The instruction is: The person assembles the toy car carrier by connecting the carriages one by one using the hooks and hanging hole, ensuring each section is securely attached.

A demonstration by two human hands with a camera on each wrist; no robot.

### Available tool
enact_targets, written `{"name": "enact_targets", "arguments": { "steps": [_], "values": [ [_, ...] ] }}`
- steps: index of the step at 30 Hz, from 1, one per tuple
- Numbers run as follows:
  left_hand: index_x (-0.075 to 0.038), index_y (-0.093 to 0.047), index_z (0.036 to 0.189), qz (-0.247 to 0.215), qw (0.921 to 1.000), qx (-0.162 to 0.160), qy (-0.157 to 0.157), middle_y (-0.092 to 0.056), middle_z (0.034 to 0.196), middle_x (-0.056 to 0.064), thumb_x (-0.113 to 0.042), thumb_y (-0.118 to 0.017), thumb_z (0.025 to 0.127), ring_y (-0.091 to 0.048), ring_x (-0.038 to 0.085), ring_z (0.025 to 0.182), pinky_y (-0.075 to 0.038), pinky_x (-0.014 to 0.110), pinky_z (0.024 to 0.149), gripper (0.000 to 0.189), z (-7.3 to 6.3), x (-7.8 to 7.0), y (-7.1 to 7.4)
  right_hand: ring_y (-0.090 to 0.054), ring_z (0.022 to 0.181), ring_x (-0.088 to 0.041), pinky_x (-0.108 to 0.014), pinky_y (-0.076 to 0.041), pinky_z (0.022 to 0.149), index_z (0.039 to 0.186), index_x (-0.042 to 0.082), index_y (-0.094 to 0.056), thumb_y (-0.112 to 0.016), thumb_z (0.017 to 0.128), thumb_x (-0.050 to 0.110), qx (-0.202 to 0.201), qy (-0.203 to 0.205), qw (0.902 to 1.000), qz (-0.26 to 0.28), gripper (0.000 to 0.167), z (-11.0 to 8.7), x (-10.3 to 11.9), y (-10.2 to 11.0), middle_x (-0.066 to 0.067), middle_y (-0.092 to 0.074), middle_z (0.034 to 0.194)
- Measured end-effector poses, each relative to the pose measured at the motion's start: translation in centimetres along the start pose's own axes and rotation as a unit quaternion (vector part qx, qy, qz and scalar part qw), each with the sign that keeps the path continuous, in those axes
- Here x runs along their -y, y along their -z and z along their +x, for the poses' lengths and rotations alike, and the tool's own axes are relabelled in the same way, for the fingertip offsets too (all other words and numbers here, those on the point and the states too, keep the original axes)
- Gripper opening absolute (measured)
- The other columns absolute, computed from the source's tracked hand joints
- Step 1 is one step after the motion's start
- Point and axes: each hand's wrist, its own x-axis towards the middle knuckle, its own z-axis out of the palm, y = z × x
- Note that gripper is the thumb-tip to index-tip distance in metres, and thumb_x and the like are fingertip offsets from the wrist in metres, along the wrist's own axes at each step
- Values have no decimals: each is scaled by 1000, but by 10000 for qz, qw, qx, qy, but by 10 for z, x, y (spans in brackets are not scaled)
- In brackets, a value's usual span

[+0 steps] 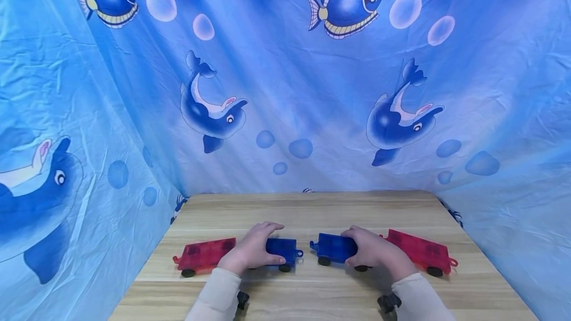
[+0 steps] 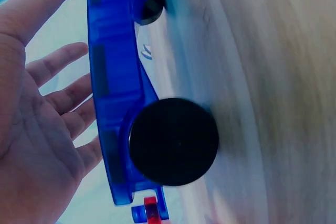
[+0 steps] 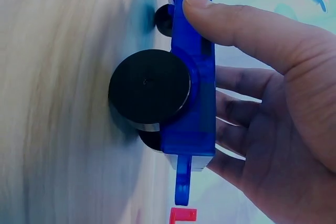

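My left hand (image 1: 255, 247) grips the left blue toy train car (image 1: 282, 246), thumb on its near side and fingers across the far side. Around the right blue toy train car (image 1: 332, 246) my right hand (image 1: 370, 249) curls, its thumb against the near side. A small gap separates the left car's ring (image 1: 300, 253) from the right car's hook (image 1: 314, 245). In the left wrist view, a red coupling (image 2: 151, 209) meets the left blue car's rear hook. The right wrist view shows a red hook (image 3: 182, 214) just apart from the right blue car's ring (image 3: 182, 184).
A red toy car (image 1: 207, 251) stands at the left, behind the left blue car. Another red toy car (image 1: 421, 249) sits angled at the right, partly behind my right forearm. The wooden table (image 1: 308, 207) meets blue sea-print curtains (image 1: 290, 113) at its back and sides.
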Motion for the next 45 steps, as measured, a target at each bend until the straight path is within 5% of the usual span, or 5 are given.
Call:
{"name": "enact_targets", "arguments": {
  "steps": [12,32,45],
  "values": [
    [-22,-56,151,-32,9991,409,114,-54,149,1,-61,-91,74,-49,31,139,-46,57,109,93,4,-12,-4,-59,121,-34,-62,-51,101,142,9,-63,-96,76,30,-25,74,9998,156,77,5,4,-4,-7,-60,132],
    [-22,-63,143,53,9988,492,55,-63,136,-7,-51,-96,71,-60,19,123,-53,46,102,84,8,-13,-13,-58,123,-34,-63,-50,102,145,12,-61,-96,77,32,47,-13,9996,275,79,1,2,-6,-6,-59,134],
    [-22,-63,143,-353,9975,479,381,-62,138,-4,-52,-94,74,-61,23,122,-55,46,97,81,11,-5,-14,-57,124,-35,-63,-51,101,146,12,-60,-94,79,35,71,159,9993,331,79,1,3,-10,-8,-57,139]
  ]
}}
